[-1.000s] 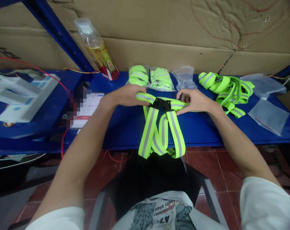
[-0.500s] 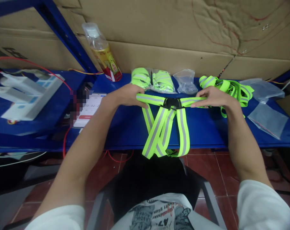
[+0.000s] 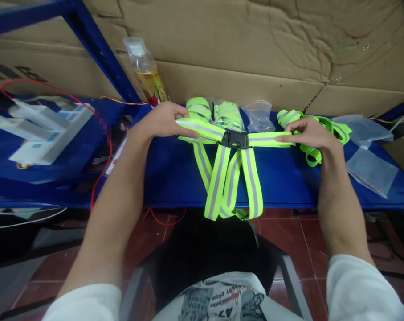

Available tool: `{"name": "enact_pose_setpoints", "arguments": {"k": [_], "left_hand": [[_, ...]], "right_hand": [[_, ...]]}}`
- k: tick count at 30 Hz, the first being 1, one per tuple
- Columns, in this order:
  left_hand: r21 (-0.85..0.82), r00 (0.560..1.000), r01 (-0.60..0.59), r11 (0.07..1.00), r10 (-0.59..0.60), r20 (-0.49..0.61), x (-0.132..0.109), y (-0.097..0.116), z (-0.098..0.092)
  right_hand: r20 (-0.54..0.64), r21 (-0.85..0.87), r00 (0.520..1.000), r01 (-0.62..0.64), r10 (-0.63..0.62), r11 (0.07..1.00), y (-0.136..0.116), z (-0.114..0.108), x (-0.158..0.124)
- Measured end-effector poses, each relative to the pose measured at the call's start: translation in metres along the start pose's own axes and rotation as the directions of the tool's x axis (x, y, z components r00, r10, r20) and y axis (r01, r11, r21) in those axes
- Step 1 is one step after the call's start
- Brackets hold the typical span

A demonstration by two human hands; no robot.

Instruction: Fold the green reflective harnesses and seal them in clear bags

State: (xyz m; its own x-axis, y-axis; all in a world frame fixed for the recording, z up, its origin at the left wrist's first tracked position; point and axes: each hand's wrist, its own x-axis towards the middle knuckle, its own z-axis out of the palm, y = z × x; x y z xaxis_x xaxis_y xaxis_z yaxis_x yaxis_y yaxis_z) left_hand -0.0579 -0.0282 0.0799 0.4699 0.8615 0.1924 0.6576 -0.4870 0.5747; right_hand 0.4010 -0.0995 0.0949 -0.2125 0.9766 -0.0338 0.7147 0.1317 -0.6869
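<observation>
Underlying straps [image 3: 251,178]: blue tabletop [image 3: 285,183], seemingly tiled floor [image 3: 287,227].

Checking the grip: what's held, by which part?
The neon harness: left hand and right hand hold its crosswise band, either side of the black buckle.

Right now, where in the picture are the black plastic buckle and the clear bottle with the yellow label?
Black plastic buckle [image 3: 234,138], head view: middle of its body.
Clear bottle with yellow label [image 3: 150,81], head view: on the label.

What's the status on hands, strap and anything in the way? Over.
Left hand and right hand each gripping neon strap, black buckle between them. Loops hanging below. Bagged straps beyond, apparently not in the way.
</observation>
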Motion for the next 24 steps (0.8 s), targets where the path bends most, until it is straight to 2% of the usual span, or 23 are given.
{"name": "enact_pose_setpoints", "arguments": {"k": [2,4,7,9,11,13,14,16,19,20,24], "left_hand": [[0.079,0.999,-0.012,0.997,0.015,-0.031,0.0,-0.002,-0.002],[0.13,0.992,-0.057,0.99,0.07,-0.1,0.001,-0.005,-0.004],[0.162,0.979,-0.099,0.982,0.125,-0.159,0.004,-0.008,-0.005],[0.139,0.971,-0.102,0.985,0.129,-0.201,0.005,-0.008,-0.006],[0.107,0.959,-0.082,0.991,0.108,-0.263,0.005,-0.007,-0.007],[0.063,0.943,-0.048,0.997,0.066,-0.325,0.004,-0.007,-0.007],[0.028,0.934,-0.036,0.999,0.044,-0.355,0.004,-0.007,-0.007],[-0.097,0.921,-0.031,0.995,-0.009,-0.389,0.005,-0.011,-0.003],[-0.377,0.926,-0.028,0.926,-0.117,-0.358,0.01,-0.018,0.007],[-0.455,0.93,-0.016,0.89,-0.154,-0.333,0.013,-0.02,0.01],[-0.641,0.946,0.046,0.766,-0.239,-0.217,0.017,-0.018,0.015]], "right_hand": [[-0.107,0.084,0.99,0.106,-0.097,0.991,0.002,0.0,0.002],[-0.226,0.117,0.96,0.198,-0.169,0.973,0.005,0.003,0.006],[-0.334,0.156,0.917,0.28,-0.216,0.947,0.007,0.008,0.012],[-0.425,0.261,0.889,0.301,-0.171,0.917,0.007,0.013,0.015],[-0.522,0.375,0.849,0.307,-0.074,0.875,0.005,0.015,0.018],[-0.589,0.423,0.808,0.312,-0.003,0.851,0.004,0.015,0.018],[-0.595,0.407,0.804,0.301,0.0,0.862,0.003,0.014,0.017],[-0.554,0.315,0.832,0.25,-0.036,0.915,0.003,0.01,0.014],[-0.452,0.159,0.89,0.153,-0.066,0.975,0.003,0.007,0.008],[-0.439,0.145,0.896,0.141,-0.064,0.979,0.004,0.008,0.008],[-0.527,0.277,0.848,0.227,-0.05,0.934,0.007,0.012,0.011]]}}
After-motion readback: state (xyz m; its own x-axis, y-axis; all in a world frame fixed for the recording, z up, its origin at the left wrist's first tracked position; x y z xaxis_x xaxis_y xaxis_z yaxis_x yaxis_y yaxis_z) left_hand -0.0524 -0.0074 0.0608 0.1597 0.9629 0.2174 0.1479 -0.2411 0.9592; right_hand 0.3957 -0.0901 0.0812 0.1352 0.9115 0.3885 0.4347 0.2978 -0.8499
